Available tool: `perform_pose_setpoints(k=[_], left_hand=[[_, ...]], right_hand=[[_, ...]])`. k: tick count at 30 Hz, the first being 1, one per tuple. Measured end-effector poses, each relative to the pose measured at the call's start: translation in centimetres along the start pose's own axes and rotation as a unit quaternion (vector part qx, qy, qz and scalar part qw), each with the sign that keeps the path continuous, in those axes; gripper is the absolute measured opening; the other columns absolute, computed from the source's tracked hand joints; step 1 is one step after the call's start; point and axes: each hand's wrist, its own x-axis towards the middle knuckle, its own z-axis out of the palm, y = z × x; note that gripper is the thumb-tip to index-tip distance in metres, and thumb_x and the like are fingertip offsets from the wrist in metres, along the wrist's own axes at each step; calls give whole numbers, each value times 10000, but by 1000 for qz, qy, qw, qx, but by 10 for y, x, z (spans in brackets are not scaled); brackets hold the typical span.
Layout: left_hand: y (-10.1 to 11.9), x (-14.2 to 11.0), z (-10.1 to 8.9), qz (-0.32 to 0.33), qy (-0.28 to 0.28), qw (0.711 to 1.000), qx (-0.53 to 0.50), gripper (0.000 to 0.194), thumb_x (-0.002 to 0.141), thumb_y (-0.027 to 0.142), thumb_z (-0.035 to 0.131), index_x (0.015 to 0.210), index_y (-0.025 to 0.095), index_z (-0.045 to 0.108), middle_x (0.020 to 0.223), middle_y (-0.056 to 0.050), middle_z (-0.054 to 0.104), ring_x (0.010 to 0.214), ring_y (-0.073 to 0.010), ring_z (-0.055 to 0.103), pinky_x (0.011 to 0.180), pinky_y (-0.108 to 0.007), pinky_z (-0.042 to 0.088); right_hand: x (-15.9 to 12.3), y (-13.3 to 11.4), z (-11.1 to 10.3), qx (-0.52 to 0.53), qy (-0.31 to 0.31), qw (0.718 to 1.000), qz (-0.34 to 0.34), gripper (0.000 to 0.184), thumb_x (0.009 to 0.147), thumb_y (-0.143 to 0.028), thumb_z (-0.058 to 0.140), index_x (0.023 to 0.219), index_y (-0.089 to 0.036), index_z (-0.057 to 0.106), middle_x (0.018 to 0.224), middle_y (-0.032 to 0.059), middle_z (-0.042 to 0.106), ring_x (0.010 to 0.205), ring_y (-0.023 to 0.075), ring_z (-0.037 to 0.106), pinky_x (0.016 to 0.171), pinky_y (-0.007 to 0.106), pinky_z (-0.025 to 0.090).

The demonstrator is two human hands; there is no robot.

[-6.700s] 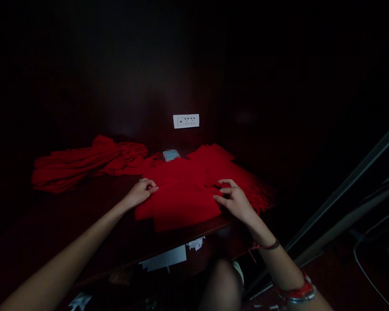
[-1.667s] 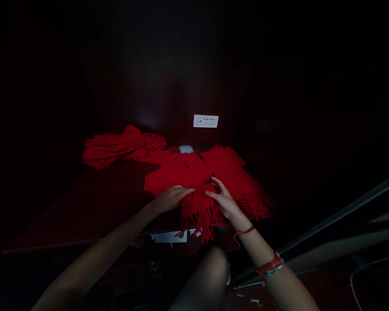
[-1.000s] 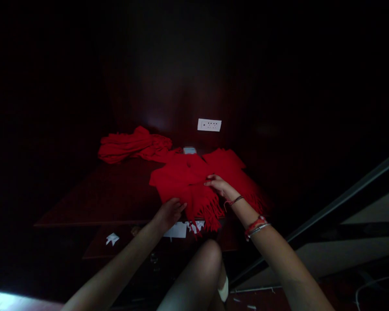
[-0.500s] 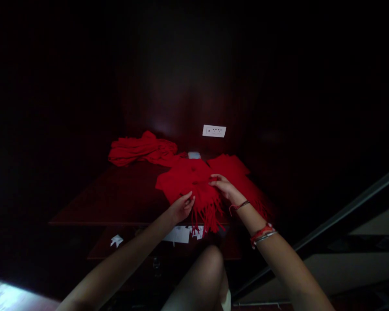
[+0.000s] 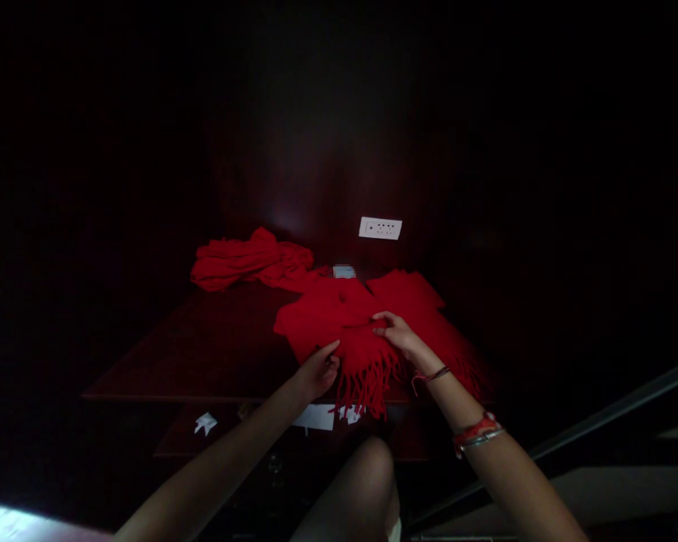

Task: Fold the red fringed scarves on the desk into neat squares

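Where plain before, scarf fringe (image 5: 368,382) now.

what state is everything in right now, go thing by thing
middle scarf: laid out, creased, fringe hanging over the front edge of the table
left scarf: loosely bunched
right scarf: lying flat, fringe toward the front
left hand: fingers curled, at the middle scarf, grip unclear
right hand: fingers bent, over the middle scarf, grip unclear
wall socket: nothing plugged in
crumpled paper: creased, on the lower shelf
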Motion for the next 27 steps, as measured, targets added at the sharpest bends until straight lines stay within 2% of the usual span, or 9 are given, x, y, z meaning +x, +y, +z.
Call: perform_pose_setpoints(k=[3,5,7,9,14,16,19,24,27], left_hand=[[-5,-11,-5,8,78,997,28,162,672,128,604,642,144,446,472,60,458,354,-21,463,243,-91,149],[-8,-19,-8,18,126,990,66,168,633,121,625,648,143,459,509,53,488,388,-28,484,268,-96,173],[-9,-26,-11,21,133,985,109,158,631,137,615,637,139,457,507,55,483,357,-15,437,292,-104,196],[-7,-32,-14,10,121,980,155,146,639,179,602,659,137,464,512,58,481,317,5,359,299,-109,176],[2,-39,-18,7,134,965,223,255,619,331,608,776,165,497,560,67,495,324,3,328,317,-120,162],[10,-35,-20,12,132,963,236,256,603,335,614,759,161,509,555,64,495,342,-9,357,318,-125,157],[33,-21,-22,36,145,953,264,181,563,213,631,640,141,484,489,72,454,340,-10,354,317,-126,130],[82,5,-27,95,218,923,303,252,511,116,649,570,148,407,396,109,347,304,-2,295,318,-119,134],[88,0,-40,73,208,923,316,298,485,193,695,566,148,412,396,101,354,292,-4,267,315,-129,100]], right_hand=[[-2,0,-4,-46,8,999,-9,288,543,-67,524,811,-167,553,868,12,566,825,149,506,761,257,367],[-6,2,-5,-116,-19,993,-15,313,542,-60,528,831,-176,563,854,15,574,817,163,513,767,272,364],[-9,5,-3,-181,-66,981,-17,367,554,-85,549,907,-184,551,877,27,578,822,175,519,765,280,367],[-11,11,1,-193,-96,976,-12,418,567,-134,577,979,-176,516,942,49,567,866,183,513,775,279,366],[-11,26,12,-104,-75,992,13,473,549,-144,589,1002,-194,461,994,31,536,892,155,498,780,262,368],[-11,28,15,-59,-71,995,29,483,542,-135,579,1002,-207,449,936,5,542,842,139,507,747,253,384],[-9,23,26,-19,-41,998,42,568,545,-139,576,1080,-199,395,919,13,532,806,134,510,705,239,400],[0,2,57,-111,9,993,49,689,572,-87,540,1209,-187,297,862,50,550,780,176,534,702,275,400],[-4,-8,74,-126,12,991,35,690,618,-138,534,1246,-170,248,902,78,558,841,199,537,739,286,394]])
